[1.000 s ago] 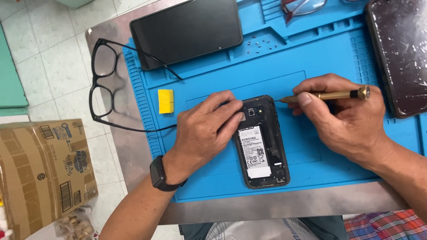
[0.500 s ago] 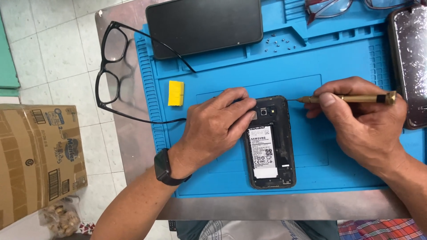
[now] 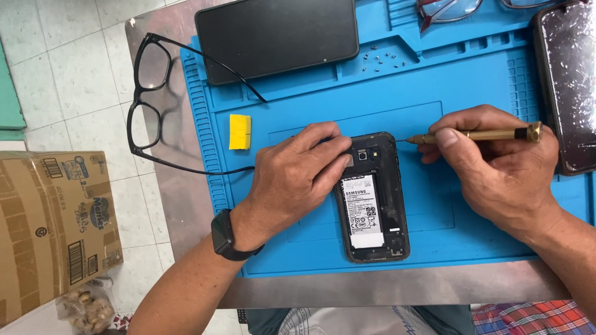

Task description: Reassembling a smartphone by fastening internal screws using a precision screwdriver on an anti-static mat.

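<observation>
An opened black phone [image 3: 374, 198] lies back-up on a blue work mat [image 3: 403, 93], its white-labelled battery showing. My left hand [image 3: 295, 177] rests on the phone's upper left edge and holds it down. My right hand [image 3: 496, 170] grips a thin brass screwdriver [image 3: 478, 134], held level, its tip at the phone's top right corner. A dark watch [image 3: 226, 239] sits on my left wrist.
A black tablet [image 3: 276, 34] lies at the mat's top. Black glasses [image 3: 152, 102] rest at its left edge, a yellow block [image 3: 239, 131] beside them. Several tiny screws [image 3: 379, 56] lie loose. Another dark phone [image 3: 568, 80] is at the right. A cardboard box [image 3: 53, 223] stands on the floor.
The view has shifted, so everything sits further right and lower in frame. My hands keep their grip; the screwdriver tip stays at the phone's top right corner.
</observation>
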